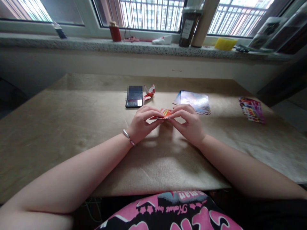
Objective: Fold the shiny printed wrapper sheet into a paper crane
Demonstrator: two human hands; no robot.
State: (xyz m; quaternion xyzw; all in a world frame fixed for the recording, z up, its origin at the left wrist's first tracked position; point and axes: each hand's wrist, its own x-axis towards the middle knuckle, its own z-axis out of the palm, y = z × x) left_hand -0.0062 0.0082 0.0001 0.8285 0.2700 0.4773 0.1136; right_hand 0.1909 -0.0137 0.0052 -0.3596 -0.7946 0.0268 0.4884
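Observation:
Over the middle of the table, my left hand (145,121) and my right hand (188,123) pinch a small red and yellow paper piece (166,112) between thumbs and fingers. It looks folded and is held nearly flat, edge towards me; its underside is hidden. A silver bracelet (129,137) circles my left wrist. Just beyond my left hand lies a dark phone (134,97), with a folded red and white paper piece (150,93) standing beside it. Behind my right hand is a stack of glossy picture sheets (197,100).
Colourful cards or packets (252,110) lie fanned at the table's right. The beige tabletop (72,127) ends at a wall under a granite windowsill (91,44). On the sill stand a red bottle (115,32), a dark lidded container (188,27) and a yellow object (225,44).

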